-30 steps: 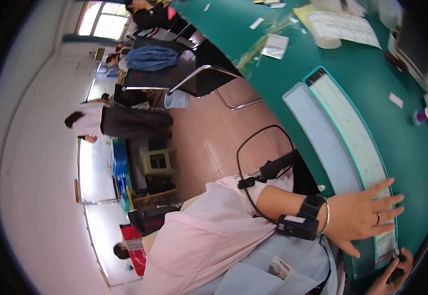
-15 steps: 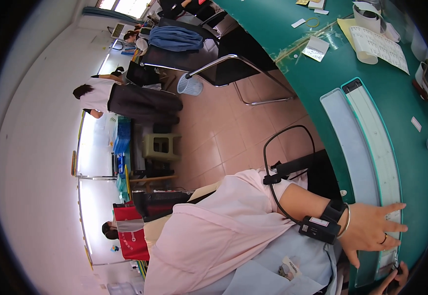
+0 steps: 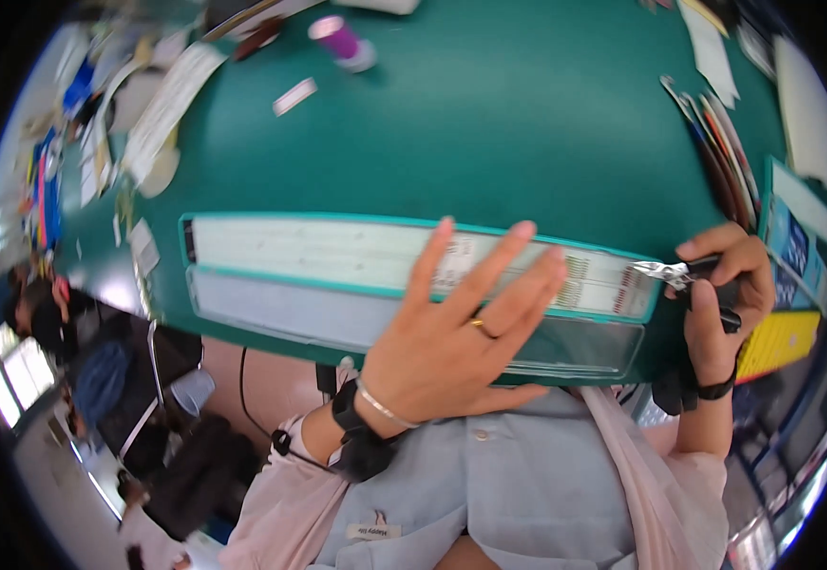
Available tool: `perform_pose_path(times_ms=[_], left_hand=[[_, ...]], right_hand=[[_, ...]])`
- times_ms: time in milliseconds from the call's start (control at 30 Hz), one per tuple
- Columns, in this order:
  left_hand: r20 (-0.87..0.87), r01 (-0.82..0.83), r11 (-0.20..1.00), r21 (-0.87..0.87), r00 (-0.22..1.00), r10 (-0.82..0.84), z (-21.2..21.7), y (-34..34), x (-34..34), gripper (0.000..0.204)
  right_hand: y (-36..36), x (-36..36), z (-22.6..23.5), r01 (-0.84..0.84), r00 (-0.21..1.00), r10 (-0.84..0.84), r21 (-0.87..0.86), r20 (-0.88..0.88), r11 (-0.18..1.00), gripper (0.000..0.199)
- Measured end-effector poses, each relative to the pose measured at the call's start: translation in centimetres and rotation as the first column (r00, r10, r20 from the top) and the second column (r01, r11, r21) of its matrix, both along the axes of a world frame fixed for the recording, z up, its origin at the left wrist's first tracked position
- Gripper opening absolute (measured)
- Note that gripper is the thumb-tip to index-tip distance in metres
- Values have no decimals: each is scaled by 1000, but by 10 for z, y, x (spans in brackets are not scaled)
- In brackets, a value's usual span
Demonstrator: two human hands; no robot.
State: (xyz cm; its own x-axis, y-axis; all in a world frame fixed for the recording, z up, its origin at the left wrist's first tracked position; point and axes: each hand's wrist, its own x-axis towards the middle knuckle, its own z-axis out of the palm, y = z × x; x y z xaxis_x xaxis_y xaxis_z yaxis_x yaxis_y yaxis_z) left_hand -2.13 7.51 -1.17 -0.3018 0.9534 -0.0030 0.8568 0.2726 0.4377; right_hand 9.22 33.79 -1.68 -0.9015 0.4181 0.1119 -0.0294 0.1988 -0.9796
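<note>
A long, shallow case (image 3: 309,245) with a teal rim and a pale inside lies across the green table, its clear lid (image 3: 290,302) folded open on the near side. My left hand (image 3: 461,337) rests over the case and lid, fingers stretched out. Toward the case's right end, rows of small greenish pieces (image 3: 575,275) and dark reddish pieces (image 3: 625,290) show, too small to name. My right hand (image 3: 741,275) is closed around small pliers (image 3: 668,272) with silver jaws and dark handles. The jaw tips point left, over the case's right end.
Beyond the case stand a purple-and-white spool-like object (image 3: 342,43) and a small white tag (image 3: 294,97). Slim tools or pens (image 3: 717,142) lie at the right, above a yellow box (image 3: 782,347). Papers (image 3: 176,109) crowd the left side. Past the table edge is a light basket (image 3: 193,389).
The view has swung right, bringing the case across the middle and my right hand with the pliers fully into sight. My left hand stays spread over the case.
</note>
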Motion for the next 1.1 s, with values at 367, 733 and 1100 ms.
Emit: perform_pose_path(times_ms=[367, 733, 1100], left_hand=[[-103, -89, 994, -56, 991, 83, -6, 14, 4, 93], [-137, -116, 977, -178, 986, 93, -6, 19, 5, 89], [-167, -159, 979, -127, 976, 137, -12, 21, 8, 86]], right_hand=[[14, -16, -11, -260, 952, 283, 180, -116, 949, 31], [16, -13, -12, -277, 960, 279, 117, -1, 954, 30], [19, -16, -17, -381, 915, 401, 242, -37, 892, 32]])
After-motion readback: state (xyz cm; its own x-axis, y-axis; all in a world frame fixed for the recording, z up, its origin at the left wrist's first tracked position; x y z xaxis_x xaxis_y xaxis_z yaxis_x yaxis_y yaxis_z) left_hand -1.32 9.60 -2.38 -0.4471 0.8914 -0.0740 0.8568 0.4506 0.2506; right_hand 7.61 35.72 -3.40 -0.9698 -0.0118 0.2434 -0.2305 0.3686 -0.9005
